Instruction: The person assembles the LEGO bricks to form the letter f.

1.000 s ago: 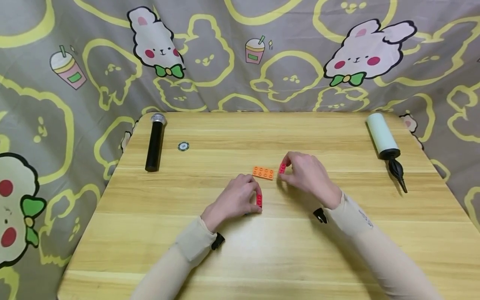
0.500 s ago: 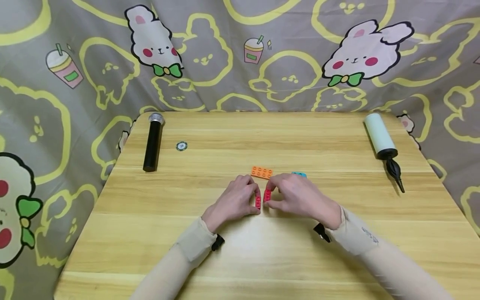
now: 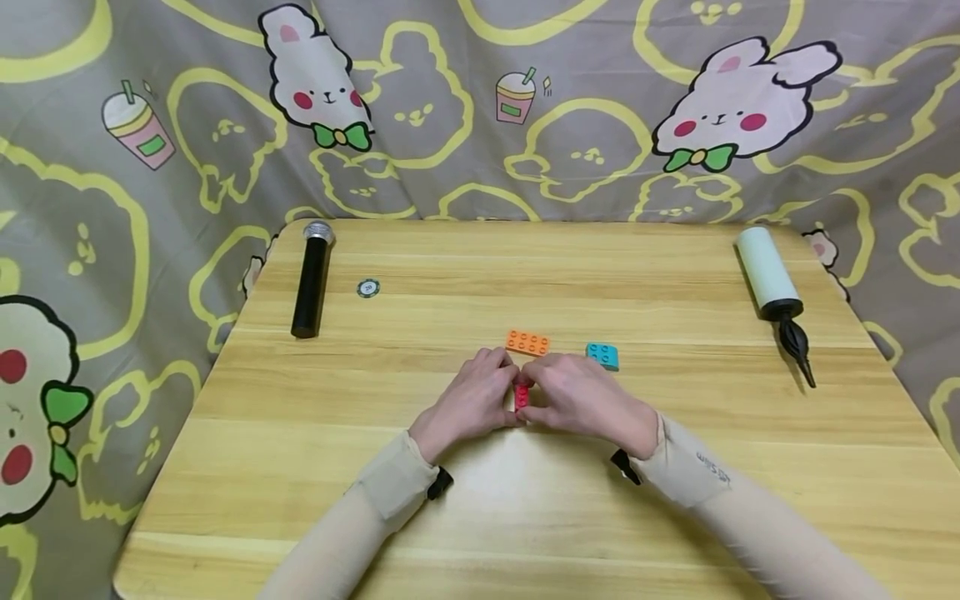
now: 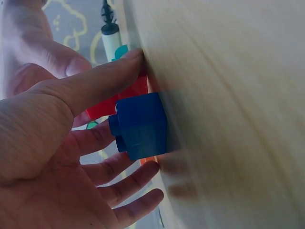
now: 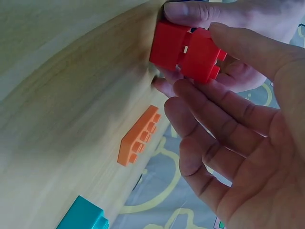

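Over the middle of the table, my left hand (image 3: pixel 471 397) and right hand (image 3: pixel 587 398) meet around two red toy building bricks. In the right wrist view, the lower red brick (image 5: pixel 167 45) is pinched by the left hand near the tabletop. The upper red brick (image 5: pixel 199 57), pinched by the right thumb and fingers, sits just over its studs, a narrow gap showing between them. A blue brick (image 4: pixel 143 126) stands on the table beside the left palm, hidden in the head view. Just beyond the hands lie an orange eight-stud brick (image 3: pixel 528 342) and a teal brick (image 3: pixel 602 357).
A black microphone (image 3: pixel 307 287) lies at the back left, with a round chip (image 3: pixel 368 288) beside it. At the back right is a pale green hand pump (image 3: pixel 768 271) with a black nozzle. Patterned curtain (image 3: pixel 450 100) surrounds the wooden table.
The right hand has carried its red brick left and nearer, bringing it to the one in the left hand. The teal brick has come into sight. The left hand has stayed in place.
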